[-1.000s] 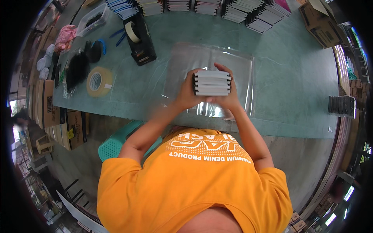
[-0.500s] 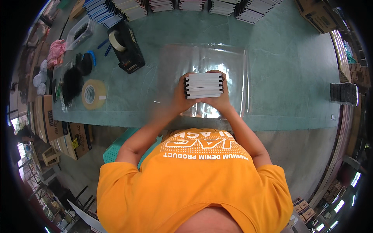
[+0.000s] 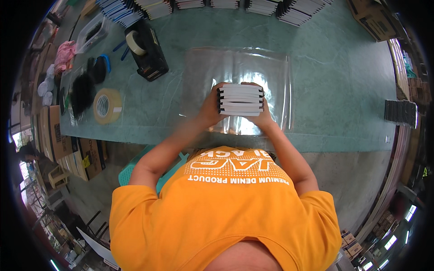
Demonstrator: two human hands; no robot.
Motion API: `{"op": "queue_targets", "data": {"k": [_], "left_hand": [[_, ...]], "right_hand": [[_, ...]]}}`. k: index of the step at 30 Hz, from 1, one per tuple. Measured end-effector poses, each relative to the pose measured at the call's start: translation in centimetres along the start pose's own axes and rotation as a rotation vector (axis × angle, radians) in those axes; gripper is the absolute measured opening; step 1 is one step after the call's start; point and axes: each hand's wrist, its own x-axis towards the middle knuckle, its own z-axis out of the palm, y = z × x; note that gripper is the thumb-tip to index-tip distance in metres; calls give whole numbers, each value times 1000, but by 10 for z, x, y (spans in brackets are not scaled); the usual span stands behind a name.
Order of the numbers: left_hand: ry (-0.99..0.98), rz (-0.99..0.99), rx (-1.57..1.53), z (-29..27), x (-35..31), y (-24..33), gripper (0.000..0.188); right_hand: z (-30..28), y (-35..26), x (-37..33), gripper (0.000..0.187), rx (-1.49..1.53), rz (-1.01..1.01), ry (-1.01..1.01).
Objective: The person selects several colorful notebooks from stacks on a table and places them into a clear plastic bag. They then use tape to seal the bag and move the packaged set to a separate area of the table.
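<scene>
Both my hands grip a stack of notebooks (image 3: 241,100), with their white page edges facing up and dark bits at both ends. My left hand (image 3: 211,108) wraps round the left end of the stack, and my right hand (image 3: 264,116) closes on the right end. The notebooks bow a little, with a narrow dark gap between some near the middle. Beneath the hands lie clear plastic sheets or bags (image 3: 199,63), shiny and flat on the green table (image 3: 334,90). Some fingers are hidden behind the stack.
On the left stand a black tape dispenser (image 3: 151,56), a roll of clear tape (image 3: 107,106), dark items in plastic (image 3: 82,95) and a clear bin (image 3: 92,32). Notebook stacks (image 3: 224,3) line the far edge. A carton (image 3: 373,20) and dark stack (image 3: 400,113) sit right.
The notebook stack has shifted slightly right in my hands. Its notebooks now bow, and a gap shows between some of them. Both hands keep their hold.
</scene>
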Motion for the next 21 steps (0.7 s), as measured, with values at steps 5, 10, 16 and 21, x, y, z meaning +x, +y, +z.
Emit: {"op": "queue_targets", "data": {"k": [5,10,16,21], "left_hand": [[48,-21,-74,-22,8,15,92],[-28,-211,-158,-22,14,46,88],[-42,-43,-71,-17,9,27,79],[-1,5,-48,-9,9,20,75]], "right_hand": [[-24,-47,-5,120,-27,-269,64],[-20,-63,-5,79,-499,-394,72],[-13,-67,-1,96,-80,-277,239],[5,-37,-1,91,177,-70,196]]}}
